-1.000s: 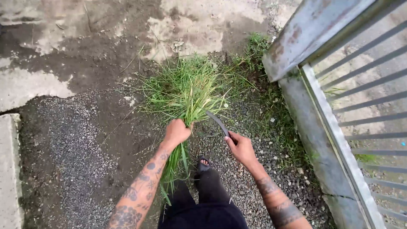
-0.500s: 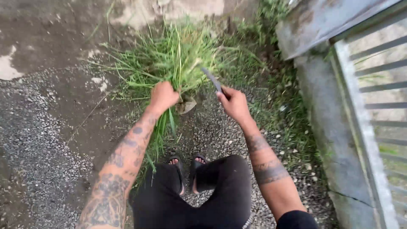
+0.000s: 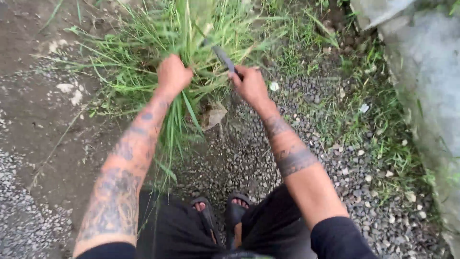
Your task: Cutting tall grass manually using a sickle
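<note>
My left hand (image 3: 172, 74) is closed around a bunch of long green grass (image 3: 191, 33), with cut blades hanging down below the fist. Just to its right, my right hand (image 3: 250, 84) grips the handle of a curved dark sickle (image 3: 221, 56). The blade reaches up and left into the grass clump, close to my left fist. Both forearms are tattooed. My knees in black trousers and my feet in dark sandals (image 3: 225, 216) are at the bottom of the view.
Grey gravel (image 3: 311, 144) covers the ground around my feet. Dark wet soil (image 3: 38, 120) lies on the left. A concrete kerb (image 3: 426, 72) runs along the right edge, with short grass and small stones beside it. A dry brown leaf (image 3: 213, 115) lies under the clump.
The view has dropped lower and closer to the grass. Both hands have moved up the frame and the metal gate has left the view. The sickle blade now sits deeper in the clump.
</note>
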